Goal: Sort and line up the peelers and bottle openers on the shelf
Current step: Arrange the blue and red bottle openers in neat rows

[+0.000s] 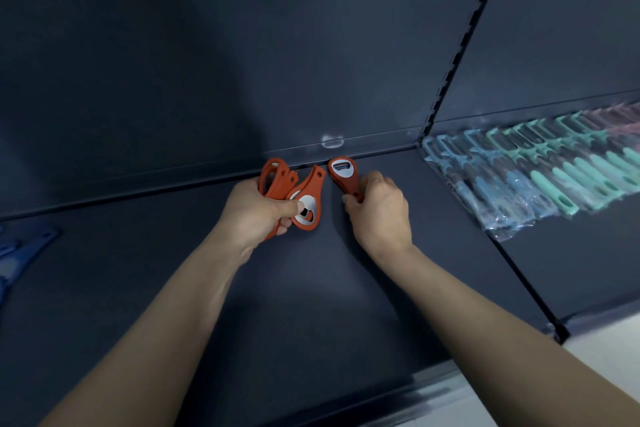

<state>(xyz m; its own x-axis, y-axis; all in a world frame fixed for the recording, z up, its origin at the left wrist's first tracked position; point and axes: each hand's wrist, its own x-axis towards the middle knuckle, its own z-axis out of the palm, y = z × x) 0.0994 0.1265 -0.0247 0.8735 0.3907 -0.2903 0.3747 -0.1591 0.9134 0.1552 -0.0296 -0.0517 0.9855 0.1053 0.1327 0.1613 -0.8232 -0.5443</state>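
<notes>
Single view, head-worn, wide-angle. Faces forward and down onto dark shelf (311,305) from above its front edge, close in. Takes in back panel (242,45) across upper half, left forearm (166,322) and right forearm (485,322) from bottom corners, neighbouring bay (571,270) cut off at right.

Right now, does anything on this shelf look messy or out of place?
Only the orange bottle openers: the left hand grips a bunch splayed at odd angles, while the right hand holds a single opener at the back of the shelf. The wrapped peelers to the right lie in a neat row.
</notes>
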